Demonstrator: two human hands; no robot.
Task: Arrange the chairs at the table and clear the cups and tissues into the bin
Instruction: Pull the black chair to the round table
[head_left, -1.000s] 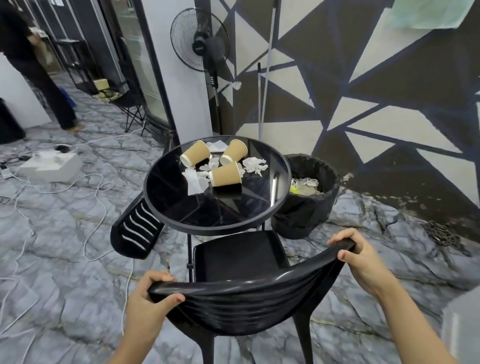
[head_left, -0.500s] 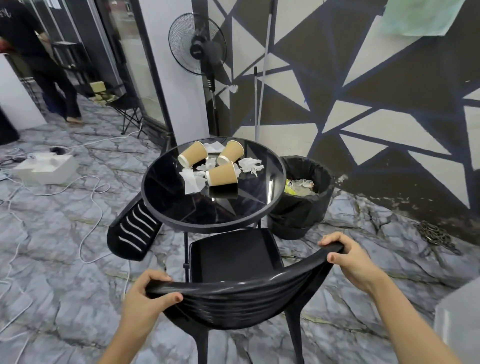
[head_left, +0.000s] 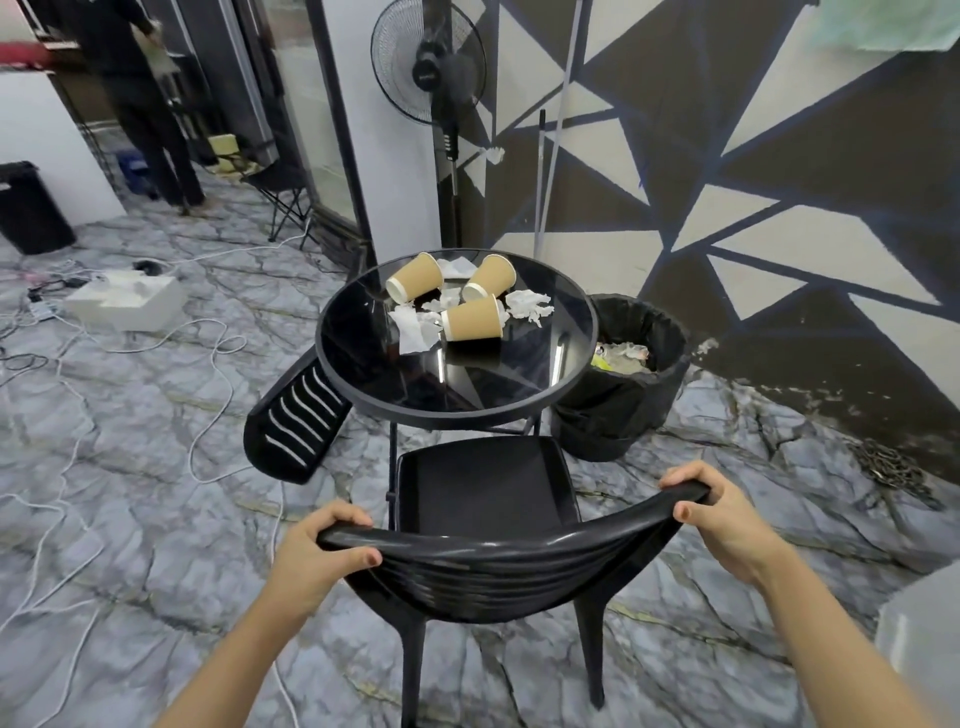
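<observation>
Both forearms were bare to the frame's lower edge, no sleeve showing. The left hand and right hand, either side of the chair back, showed short, dark-tinted thumbnails.

Black pedestal fan by the geometric painted wall, white cables across the marble-patterned floor, white box, possibly foam, a person standing far left

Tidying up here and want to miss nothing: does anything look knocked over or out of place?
Yes. Three paper cups lie on their sides among crumpled tissues on the round table, and a second chair lies tipped beside it.
</observation>
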